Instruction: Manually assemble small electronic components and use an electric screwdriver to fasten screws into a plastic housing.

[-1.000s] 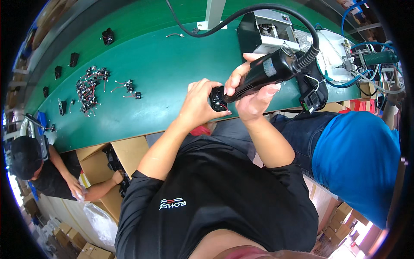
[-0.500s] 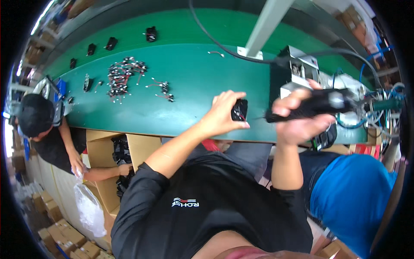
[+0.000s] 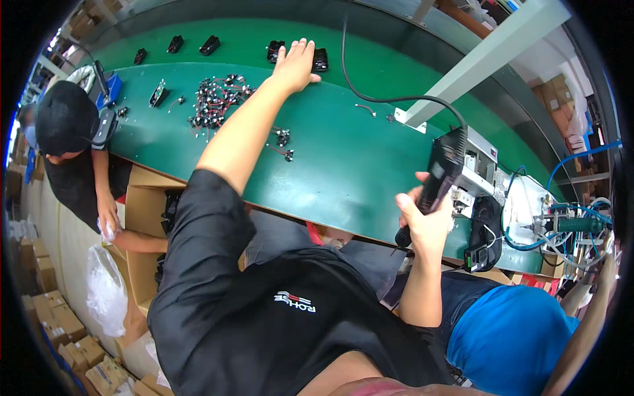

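Observation:
My left hand [image 3: 296, 68] reaches to the far green belt, fingers stretched out. A black plastic housing [image 3: 320, 60] lies on the belt between its forefinger and thumb, against or just beside the palm. A second black housing [image 3: 275, 50] sits on the other side of the fingers. My right hand [image 3: 424, 218] is wrapped round a black corded electric screwdriver [image 3: 441, 173], held tilted over the table's near edge with its nose pointing down toward me. From its upper end a dark cable [image 3: 396, 100] runs up and away.
Small wired parts [image 3: 218, 102] are heaped on the green table [image 3: 343, 165]. More black housings [image 3: 210, 45] line the belt. A grey post [image 3: 489, 63] and a metal fixture [image 3: 477, 162] stand right. A co-worker [image 3: 69, 125] sits left by a cardboard box [image 3: 144, 214]; another person in blue [image 3: 515, 336] is right.
My left hand has moved from the near table to the far belt with the black housing and has opened beside it. The screwdriver in my right hand has swung to a steeper tilt.

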Available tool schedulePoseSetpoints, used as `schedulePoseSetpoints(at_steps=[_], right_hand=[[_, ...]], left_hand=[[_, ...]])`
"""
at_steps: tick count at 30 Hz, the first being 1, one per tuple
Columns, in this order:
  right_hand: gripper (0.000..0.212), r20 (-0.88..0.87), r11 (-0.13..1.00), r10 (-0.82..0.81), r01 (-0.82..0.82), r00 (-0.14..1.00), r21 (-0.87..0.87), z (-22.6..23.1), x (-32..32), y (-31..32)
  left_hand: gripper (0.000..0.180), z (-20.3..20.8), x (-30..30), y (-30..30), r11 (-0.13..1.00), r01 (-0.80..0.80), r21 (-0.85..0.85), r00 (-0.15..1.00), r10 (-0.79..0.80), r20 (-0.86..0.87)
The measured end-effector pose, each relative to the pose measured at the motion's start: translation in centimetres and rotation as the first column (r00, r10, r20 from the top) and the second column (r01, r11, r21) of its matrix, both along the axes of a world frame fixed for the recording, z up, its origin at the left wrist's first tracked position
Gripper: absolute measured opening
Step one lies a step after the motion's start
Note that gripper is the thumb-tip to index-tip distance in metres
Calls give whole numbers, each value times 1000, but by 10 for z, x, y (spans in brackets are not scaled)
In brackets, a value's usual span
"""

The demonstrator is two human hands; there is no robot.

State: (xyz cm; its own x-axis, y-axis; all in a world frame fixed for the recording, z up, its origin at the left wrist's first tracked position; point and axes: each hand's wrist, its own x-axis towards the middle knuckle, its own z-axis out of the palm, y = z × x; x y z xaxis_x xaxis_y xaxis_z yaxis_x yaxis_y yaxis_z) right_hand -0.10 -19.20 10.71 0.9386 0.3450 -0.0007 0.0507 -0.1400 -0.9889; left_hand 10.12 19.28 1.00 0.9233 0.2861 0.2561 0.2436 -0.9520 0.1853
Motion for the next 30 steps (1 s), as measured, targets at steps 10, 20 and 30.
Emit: schedulePoseSetpoints(at_steps=[10,20,30], right_hand=[[66,158,749,486,-316,860,-582,-48,5,157],[52,135,580,530,-242,837,-778,-60,13,169],[34,-47,720,255,-222,966,-657,-29,21,74]], left_hand=[[14,-2,-345,-71,879,-78,-470,773,351,529],[17,-147,-519,-57,358,-603,-713,628,764,-147],[32,-258,-446,52,775,-581,-248,777,438,-451]])
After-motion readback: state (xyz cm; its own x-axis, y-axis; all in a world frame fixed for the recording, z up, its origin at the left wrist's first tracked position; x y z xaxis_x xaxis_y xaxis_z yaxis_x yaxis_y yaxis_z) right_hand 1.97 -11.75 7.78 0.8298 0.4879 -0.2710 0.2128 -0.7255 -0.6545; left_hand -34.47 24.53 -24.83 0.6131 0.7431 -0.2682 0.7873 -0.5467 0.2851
